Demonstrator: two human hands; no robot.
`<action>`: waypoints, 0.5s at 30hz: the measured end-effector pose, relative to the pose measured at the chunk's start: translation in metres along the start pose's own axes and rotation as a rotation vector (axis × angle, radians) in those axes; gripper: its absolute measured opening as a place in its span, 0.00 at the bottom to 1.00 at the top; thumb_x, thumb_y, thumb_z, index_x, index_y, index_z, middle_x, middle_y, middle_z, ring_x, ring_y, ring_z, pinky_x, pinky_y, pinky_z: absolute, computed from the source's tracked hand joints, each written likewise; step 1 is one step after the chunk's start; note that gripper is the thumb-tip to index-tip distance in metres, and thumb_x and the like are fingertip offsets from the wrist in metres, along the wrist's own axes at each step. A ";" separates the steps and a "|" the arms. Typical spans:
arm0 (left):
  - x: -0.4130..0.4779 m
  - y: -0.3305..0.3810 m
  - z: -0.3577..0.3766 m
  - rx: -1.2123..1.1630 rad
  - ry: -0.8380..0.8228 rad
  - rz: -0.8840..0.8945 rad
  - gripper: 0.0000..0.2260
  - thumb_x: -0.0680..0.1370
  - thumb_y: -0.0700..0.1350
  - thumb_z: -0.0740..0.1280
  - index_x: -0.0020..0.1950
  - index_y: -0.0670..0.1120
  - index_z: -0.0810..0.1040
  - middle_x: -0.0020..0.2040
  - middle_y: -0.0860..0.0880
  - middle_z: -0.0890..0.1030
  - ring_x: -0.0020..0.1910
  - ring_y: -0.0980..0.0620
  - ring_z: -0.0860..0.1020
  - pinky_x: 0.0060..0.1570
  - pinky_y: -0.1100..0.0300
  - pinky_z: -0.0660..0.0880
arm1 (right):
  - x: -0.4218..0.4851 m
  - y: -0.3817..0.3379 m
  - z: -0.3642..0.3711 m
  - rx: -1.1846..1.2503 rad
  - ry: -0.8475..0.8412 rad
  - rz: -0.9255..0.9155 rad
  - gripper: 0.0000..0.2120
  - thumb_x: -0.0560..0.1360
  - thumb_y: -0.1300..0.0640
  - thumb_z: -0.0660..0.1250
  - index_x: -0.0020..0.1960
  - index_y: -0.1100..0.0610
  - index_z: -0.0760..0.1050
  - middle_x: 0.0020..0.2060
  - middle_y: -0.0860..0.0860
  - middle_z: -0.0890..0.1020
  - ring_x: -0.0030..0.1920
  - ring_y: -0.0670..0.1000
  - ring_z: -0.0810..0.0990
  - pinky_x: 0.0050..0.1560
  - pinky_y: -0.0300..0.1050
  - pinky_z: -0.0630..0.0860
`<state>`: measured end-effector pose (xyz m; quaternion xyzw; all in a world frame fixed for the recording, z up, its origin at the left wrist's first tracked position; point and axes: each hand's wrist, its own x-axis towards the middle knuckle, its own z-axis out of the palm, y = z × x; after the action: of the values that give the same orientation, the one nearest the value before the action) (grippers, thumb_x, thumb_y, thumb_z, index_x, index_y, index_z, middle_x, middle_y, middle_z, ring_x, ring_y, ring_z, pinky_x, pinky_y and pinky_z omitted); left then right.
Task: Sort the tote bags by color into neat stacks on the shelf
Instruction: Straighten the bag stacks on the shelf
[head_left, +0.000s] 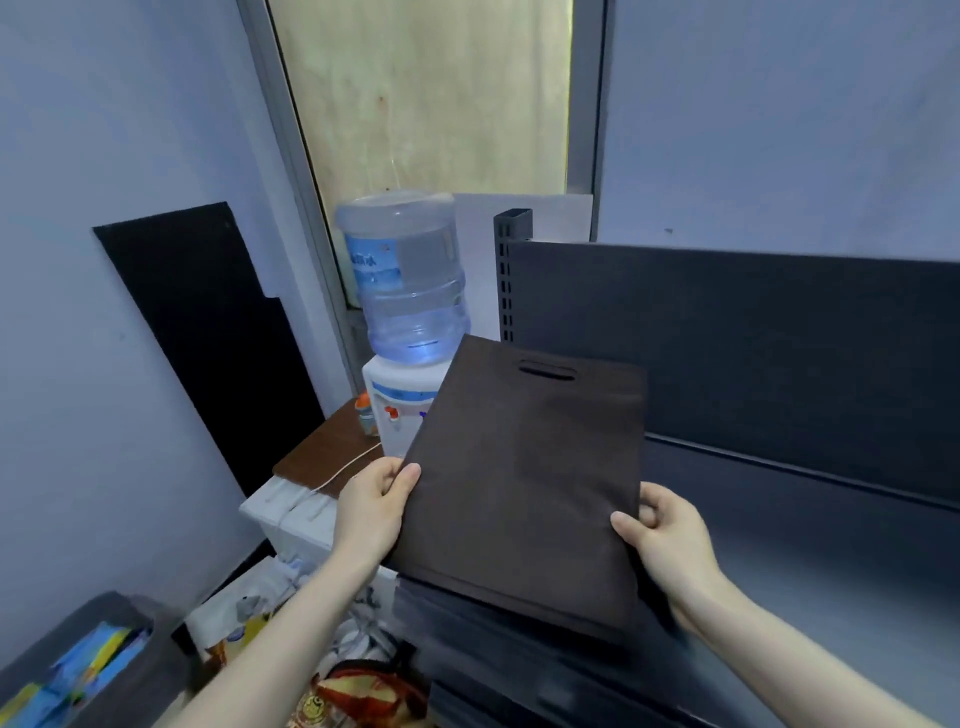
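Note:
A flat dark brown tote bag (524, 478) with a cut-out handle slot near its far edge is held in the air over the left end of the dark grey shelf (810, 561). My left hand (371, 506) grips its left edge, thumb on top. My right hand (667, 540) grips its right edge, thumb on top and fingers beneath. The bag tilts slightly, its near end over the shelf's front corner. No other tote bags are visible on the shelf.
A water dispenser (400, 410) with a large blue bottle (405, 275) stands just left of the shelf's upright post (506, 280). A brown-topped white cabinet (322, 457), bags of clutter (291, 623) and a grey bin (93, 670) lie lower left. A black board (208, 338) leans on the wall.

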<state>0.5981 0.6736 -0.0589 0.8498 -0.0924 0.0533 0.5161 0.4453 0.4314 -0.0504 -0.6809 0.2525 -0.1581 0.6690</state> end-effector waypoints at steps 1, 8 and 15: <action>0.006 -0.006 -0.001 -0.006 -0.024 0.002 0.09 0.78 0.47 0.66 0.38 0.49 0.79 0.34 0.51 0.83 0.36 0.51 0.80 0.40 0.51 0.74 | 0.001 0.002 0.006 -0.017 0.017 0.006 0.13 0.75 0.71 0.62 0.51 0.56 0.78 0.42 0.51 0.86 0.45 0.52 0.85 0.51 0.53 0.80; 0.028 -0.042 0.001 -0.030 -0.214 -0.044 0.11 0.79 0.47 0.65 0.38 0.46 0.78 0.34 0.48 0.82 0.36 0.49 0.79 0.38 0.53 0.72 | 0.009 0.012 0.030 -0.204 0.126 0.059 0.11 0.73 0.71 0.65 0.47 0.57 0.80 0.39 0.51 0.86 0.42 0.53 0.85 0.50 0.57 0.80; 0.036 -0.053 0.000 -0.051 -0.406 -0.115 0.12 0.78 0.49 0.66 0.40 0.41 0.78 0.38 0.43 0.83 0.40 0.42 0.81 0.39 0.53 0.72 | 0.008 0.009 0.024 -0.551 0.165 0.136 0.11 0.67 0.60 0.73 0.49 0.55 0.81 0.40 0.50 0.85 0.43 0.52 0.84 0.45 0.47 0.80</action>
<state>0.6443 0.6937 -0.0986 0.8336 -0.1471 -0.1511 0.5105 0.4638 0.4474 -0.0616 -0.8032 0.3843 -0.0933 0.4454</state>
